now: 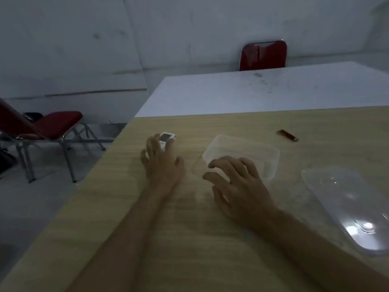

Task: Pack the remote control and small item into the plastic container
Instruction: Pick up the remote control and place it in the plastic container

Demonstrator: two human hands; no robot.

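Dim light; we work at a pale wood-grain table [189, 239]. Our left hand [163, 163] lies palm down with fingers spread over a small white remote control [167, 138]; the fingertips rest on its near part, while its far end with a dark screen pokes out beyond them. We cannot tell whether the hand grips it or only covers it.

Our right hand [237, 186] hovers with fingers loosely spread and curled at the near left corner of the clear plastic container [252, 150], which sits open just right of the left hand. Contact with the rim is unclear.

The small item [287, 135], dark reddish and oblong, lies on the table well beyond the right hand, past the container's far right corner. The clear lid [347, 207] lies flat to the right of the right hand.
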